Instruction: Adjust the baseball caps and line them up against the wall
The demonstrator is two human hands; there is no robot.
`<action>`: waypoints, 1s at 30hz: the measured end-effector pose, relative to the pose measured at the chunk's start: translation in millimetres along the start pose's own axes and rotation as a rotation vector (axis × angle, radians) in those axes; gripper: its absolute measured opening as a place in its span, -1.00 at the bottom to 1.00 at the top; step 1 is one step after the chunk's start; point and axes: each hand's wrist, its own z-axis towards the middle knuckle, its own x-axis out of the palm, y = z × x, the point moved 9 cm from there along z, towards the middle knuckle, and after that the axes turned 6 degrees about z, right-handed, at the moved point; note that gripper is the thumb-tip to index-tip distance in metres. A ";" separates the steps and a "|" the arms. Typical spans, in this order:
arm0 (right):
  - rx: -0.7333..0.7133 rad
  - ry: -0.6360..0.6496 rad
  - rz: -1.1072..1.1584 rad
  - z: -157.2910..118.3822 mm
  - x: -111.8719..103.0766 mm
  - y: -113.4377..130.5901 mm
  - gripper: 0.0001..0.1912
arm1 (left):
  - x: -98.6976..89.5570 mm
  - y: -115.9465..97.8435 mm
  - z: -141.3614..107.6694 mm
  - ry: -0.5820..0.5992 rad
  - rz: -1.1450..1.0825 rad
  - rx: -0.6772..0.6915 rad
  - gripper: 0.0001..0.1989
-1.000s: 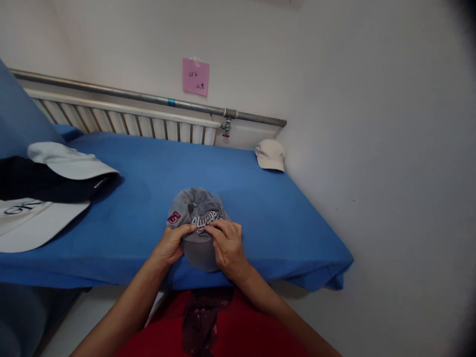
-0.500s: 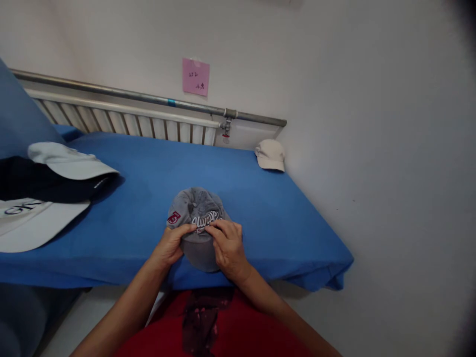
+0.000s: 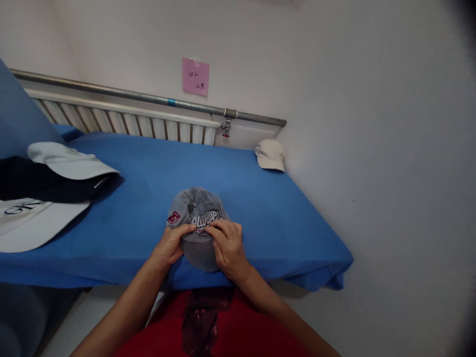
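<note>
A grey baseball cap [image 3: 197, 201] with white raised lettering and a small red patch rests at the front of the blue-covered table [image 3: 156, 168], its brim towards me. My left hand [image 3: 172, 243] grips the cap's left side, thumb on the front panel by the lettering and the other fingers hidden beneath. With its thumb and fingers together at the lettering, my right hand [image 3: 227, 244] pinches the front panel just above the brim. Whether a loose thread or anything else small sits between the right fingertips is too fine to make out.
A pile of caps lies at the left: a pale one [image 3: 70, 161], a navy one [image 3: 55, 183] and a white one [image 3: 40, 225]. A cream cap [image 3: 270, 154] sits at the far right corner. Behind run a radiator [image 3: 130, 124] and a metal pipe [image 3: 141, 96]; a wall [image 3: 390, 173] bounds the right.
</note>
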 end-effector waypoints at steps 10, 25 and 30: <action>0.006 0.066 -0.025 2.3 0.8 4.2 -0.72 | -1.4 1.5 -0.1 -0.012 0.008 -0.027 -0.72; 0.000 0.075 -0.029 1.9 1.5 4.4 -0.69 | 4.3 1.1 1.2 0.015 -0.076 -0.022 -0.75; 0.002 0.072 -0.036 1.7 1.8 4.0 -0.69 | 1.7 3.7 1.9 -0.006 -0.064 -0.053 -0.80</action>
